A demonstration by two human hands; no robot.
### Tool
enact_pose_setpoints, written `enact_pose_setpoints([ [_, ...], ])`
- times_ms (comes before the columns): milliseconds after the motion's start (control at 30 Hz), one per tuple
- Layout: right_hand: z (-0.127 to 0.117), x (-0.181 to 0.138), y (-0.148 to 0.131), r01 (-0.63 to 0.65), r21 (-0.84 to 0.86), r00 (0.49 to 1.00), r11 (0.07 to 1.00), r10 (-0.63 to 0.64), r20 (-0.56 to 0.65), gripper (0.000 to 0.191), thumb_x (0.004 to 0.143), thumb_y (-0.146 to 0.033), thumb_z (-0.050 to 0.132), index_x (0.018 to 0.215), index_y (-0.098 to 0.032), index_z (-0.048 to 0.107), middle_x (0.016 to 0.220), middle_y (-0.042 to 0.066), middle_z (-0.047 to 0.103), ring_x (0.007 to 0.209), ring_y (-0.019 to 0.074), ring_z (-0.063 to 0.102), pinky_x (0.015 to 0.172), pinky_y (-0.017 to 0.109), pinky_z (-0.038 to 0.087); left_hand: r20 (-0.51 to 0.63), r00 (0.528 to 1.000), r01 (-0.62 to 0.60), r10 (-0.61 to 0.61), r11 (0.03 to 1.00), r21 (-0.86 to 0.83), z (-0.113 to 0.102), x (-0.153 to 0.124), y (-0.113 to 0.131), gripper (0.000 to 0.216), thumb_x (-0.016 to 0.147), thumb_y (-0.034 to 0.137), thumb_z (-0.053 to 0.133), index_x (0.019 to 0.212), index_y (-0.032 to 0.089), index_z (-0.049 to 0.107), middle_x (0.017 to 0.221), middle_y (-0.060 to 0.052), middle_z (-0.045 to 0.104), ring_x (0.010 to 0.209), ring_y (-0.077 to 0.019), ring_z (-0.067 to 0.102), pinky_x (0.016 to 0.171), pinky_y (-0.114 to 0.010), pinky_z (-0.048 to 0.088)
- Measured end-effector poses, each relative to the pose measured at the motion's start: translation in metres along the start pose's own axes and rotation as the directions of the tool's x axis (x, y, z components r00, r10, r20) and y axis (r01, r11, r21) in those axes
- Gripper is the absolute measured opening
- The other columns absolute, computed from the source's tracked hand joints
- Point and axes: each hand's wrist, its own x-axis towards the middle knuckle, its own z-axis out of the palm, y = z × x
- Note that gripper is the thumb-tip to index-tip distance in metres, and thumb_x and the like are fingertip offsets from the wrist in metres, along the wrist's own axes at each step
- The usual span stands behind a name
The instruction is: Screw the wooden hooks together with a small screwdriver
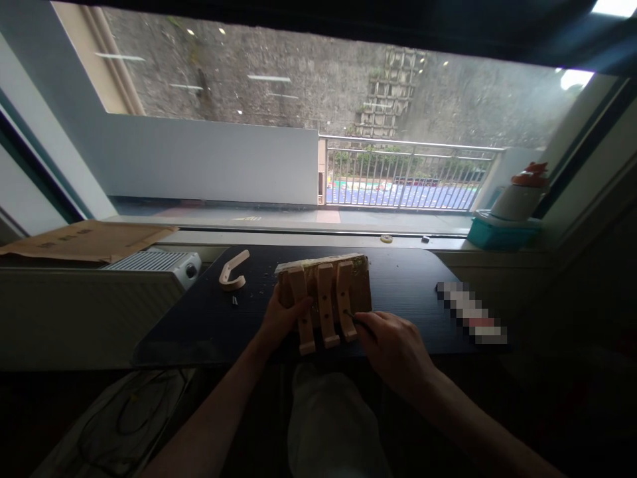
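A brown board [361, 282] is tilted up at the near side of the dark table, with three pale wooden hooks [325, 305] side by side on its face. My left hand [279, 318] grips the board's left side, its thumb lying across the leftmost hook. My right hand [393, 342] is closed around a thin dark tool, probably a screwdriver [359, 320], whose tip meets a hole in the rightmost hook. Another wooden hook [233, 273] lies loose at the table's left, with small metal screws [235, 301] just below it.
The black table [403, 285] stands against a window sill. To the left are a white radiator [154, 265] and a brown paper envelope [89, 240]. A pixelated long object [470, 312] lies at the right. A teal box [502, 229] bears a white bottle [517, 201].
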Motion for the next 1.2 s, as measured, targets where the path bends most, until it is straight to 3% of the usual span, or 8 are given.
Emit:
enact_pose_setpoints([
  [133, -0.008, 0.001, 0.002, 0.016, -0.075, 0.998, 0.997, -0.011, 0.061, 0.024, 0.090, -0.027, 0.041, 0.103, -0.022, 0.061, 0.086, 0.002, 0.066, 0.075, 0.0138, 0.059, 0.063, 0.024, 0.037, 0.000, 1.000, -0.002, 0.002, 0.999, 0.041, 0.000, -0.001, 0.003, 0.056, 0.057, 0.032, 0.076, 0.106, 0.018, 0.052, 0.092, -0.004, 0.066, 0.084, -0.0211, 0.064, 0.068, -0.030, 0.052],
  [300, -0.014, 0.002, 0.002, 0.337, -0.361, 0.941, 0.870, -0.297, 0.163, 0.020, 0.083, -0.009, 0.048, 0.097, -0.016, 0.060, 0.080, 0.007, 0.061, 0.072, 0.0178, 0.055, 0.056, 0.027, 0.034, -0.029, 0.999, 0.016, -0.013, 0.995, 0.099, 0.001, -0.002, 0.008, 0.052, 0.059, 0.028, 0.074, 0.104, 0.018, 0.052, 0.091, -0.003, 0.066, 0.085, -0.0216, 0.064, 0.068, -0.029, 0.052],
  [433, -0.008, 0.002, -0.002, 0.477, -0.408, 0.878, 0.779, -0.446, 0.175, 0.018, 0.082, -0.006, 0.046, 0.093, -0.011, 0.059, 0.078, 0.008, 0.059, 0.067, 0.0176, 0.051, 0.052, 0.028, 0.033, -0.026, 1.000, -0.002, 0.004, 0.996, 0.090, 0.002, -0.002, 0.009, 0.053, 0.058, 0.029, 0.074, 0.104, 0.018, 0.052, 0.091, -0.003, 0.066, 0.085, -0.0219, 0.064, 0.068, -0.029, 0.052],
  [567, -0.004, 0.003, -0.001, 0.432, -0.352, 0.901, 0.831, -0.419, 0.116, 0.018, 0.081, -0.004, 0.047, 0.090, -0.013, 0.060, 0.077, 0.006, 0.060, 0.067, 0.0173, 0.051, 0.053, 0.028, 0.034, -0.029, 1.000, 0.002, 0.000, 0.997, 0.082, 0.002, -0.001, 0.007, 0.056, 0.058, 0.030, 0.075, 0.107, 0.018, 0.052, 0.091, -0.003, 0.066, 0.084, -0.0212, 0.064, 0.068, -0.029, 0.052],
  [733, 0.001, 0.001, 0.004, 0.142, -0.100, 0.990, 0.985, -0.142, 0.005, 0.018, 0.087, -0.017, 0.046, 0.094, -0.018, 0.062, 0.082, 0.004, 0.064, 0.073, 0.0135, 0.057, 0.064, 0.024, 0.038, -0.028, 1.000, 0.016, -0.015, 0.997, 0.071, 0.001, 0.000, 0.003, 0.057, 0.057, 0.030, 0.076, 0.107, 0.018, 0.052, 0.090, -0.003, 0.066, 0.082, -0.0204, 0.064, 0.066, -0.029, 0.052],
  [867, 0.004, -0.002, 0.005, -0.015, 0.008, 0.999, 1.000, 0.015, -0.043, 0.021, 0.089, -0.024, 0.044, 0.100, -0.021, 0.062, 0.091, 0.003, 0.067, 0.080, 0.0127, 0.059, 0.070, 0.023, 0.040, -0.014, 1.000, -0.003, 0.003, 0.999, 0.050, 0.000, 0.000, 0.002, 0.059, 0.057, 0.032, 0.076, 0.108, 0.019, 0.051, 0.092, -0.003, 0.066, 0.082, -0.0202, 0.064, 0.067, -0.029, 0.052],
  [1033, -0.003, -0.002, 0.004, 0.154, -0.227, 0.988, 0.962, -0.148, 0.045, 0.020, 0.085, -0.017, 0.048, 0.101, -0.020, 0.060, 0.080, 0.004, 0.064, 0.072, 0.0158, 0.057, 0.059, 0.026, 0.036, -0.025, 1.000, 0.001, 0.002, 0.995, 0.095, 0.001, -0.001, 0.005, 0.056, 0.057, 0.033, 0.075, 0.105, 0.017, 0.051, 0.090, -0.004, 0.065, 0.083, -0.0213, 0.063, 0.069, -0.030, 0.051],
  [1200, -0.005, 0.000, -0.001, 0.413, -0.386, 0.910, 0.825, -0.390, 0.141, 0.024, 0.081, -0.008, 0.050, 0.103, -0.013, 0.058, 0.078, 0.008, 0.060, 0.069, 0.0178, 0.053, 0.055, 0.028, 0.034, -0.025, 1.000, 0.001, 0.002, 0.995, 0.098, 0.001, 0.000, 0.004, 0.055, 0.057, 0.034, 0.075, 0.104, 0.017, 0.052, 0.090, -0.003, 0.065, 0.083, -0.0214, 0.063, 0.068, -0.030, 0.051],
])
